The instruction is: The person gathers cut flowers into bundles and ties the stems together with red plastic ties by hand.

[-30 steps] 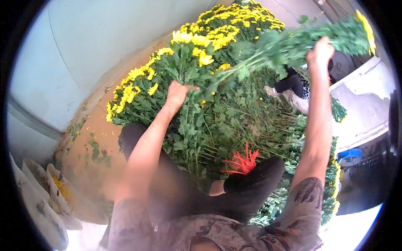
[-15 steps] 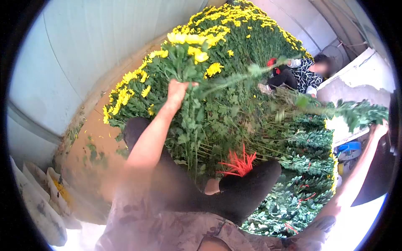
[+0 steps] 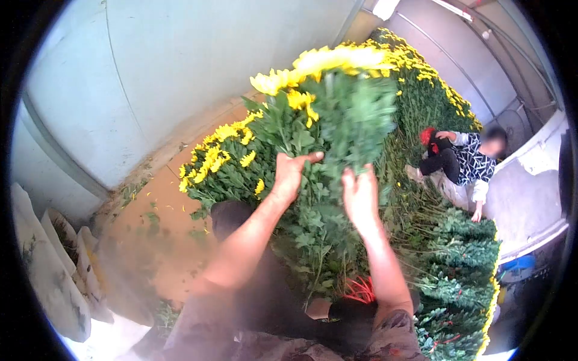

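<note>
My left hand (image 3: pixel 291 174) is wrapped round the stems of upright yellow chrysanthemums (image 3: pixel 278 123), their leafy lower ends hanging beneath it. Close beside it, my right hand (image 3: pixel 361 195) grips more chrysanthemums (image 3: pixel 358 120), whose leaves are smeared by motion. The two lots of leaves meet, and the yellow heads (image 3: pixel 337 60) line up along the top. Red ties (image 3: pixel 360 290) lie by my bent leg, below my right forearm.
A large heap of yellow chrysanthemums (image 3: pixel 415 96) reaches to the back. Tied green bunches (image 3: pixel 457 271) are stacked at the right. A person (image 3: pixel 469 159) sits beyond them. Loose flowers (image 3: pixel 220 159) lie on the left by the brown floor (image 3: pixel 159 246).
My right hand has swung in from the far right with its stems and now meets my left hand. The view has shifted, and the seated person's arm now reaches down toward the stacked bunches.
</note>
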`<action>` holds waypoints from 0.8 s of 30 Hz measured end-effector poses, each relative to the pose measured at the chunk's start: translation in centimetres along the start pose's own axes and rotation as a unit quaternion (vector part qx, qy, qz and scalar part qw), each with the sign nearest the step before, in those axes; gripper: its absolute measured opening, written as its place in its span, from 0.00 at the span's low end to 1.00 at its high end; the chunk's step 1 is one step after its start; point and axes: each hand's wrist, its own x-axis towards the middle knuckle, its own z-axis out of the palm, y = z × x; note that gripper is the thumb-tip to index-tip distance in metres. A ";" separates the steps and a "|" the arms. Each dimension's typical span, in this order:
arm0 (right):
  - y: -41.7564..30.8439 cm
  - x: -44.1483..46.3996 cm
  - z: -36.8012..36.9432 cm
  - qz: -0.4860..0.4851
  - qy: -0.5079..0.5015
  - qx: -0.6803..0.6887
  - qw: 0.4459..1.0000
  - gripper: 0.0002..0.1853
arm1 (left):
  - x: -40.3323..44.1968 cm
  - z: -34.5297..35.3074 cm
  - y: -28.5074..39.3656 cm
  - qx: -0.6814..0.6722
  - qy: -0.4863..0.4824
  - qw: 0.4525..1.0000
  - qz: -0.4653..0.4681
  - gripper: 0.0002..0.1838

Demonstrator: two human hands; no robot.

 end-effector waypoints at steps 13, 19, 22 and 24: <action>0.4 -2.0 4.4 -0.098 -0.133 -0.158 0.974 0.22 | 0.9 -1.1 -3.3 -0.127 0.030 0.991 0.013 0.09; -2.5 -4.1 2.3 -0.024 -0.065 -0.113 0.991 0.23 | 0.4 -3.0 -3.8 -0.204 -0.141 0.968 -0.047 0.20; -2.9 -5.4 1.0 -0.050 -0.048 -0.159 0.985 0.21 | -0.5 -4.5 -3.6 -0.301 -0.289 0.901 -0.118 0.24; -2.7 -6.5 2.1 0.056 -0.050 -0.098 0.992 0.22 | -2.4 -3.6 -2.1 -0.081 -0.294 0.949 -0.078 0.27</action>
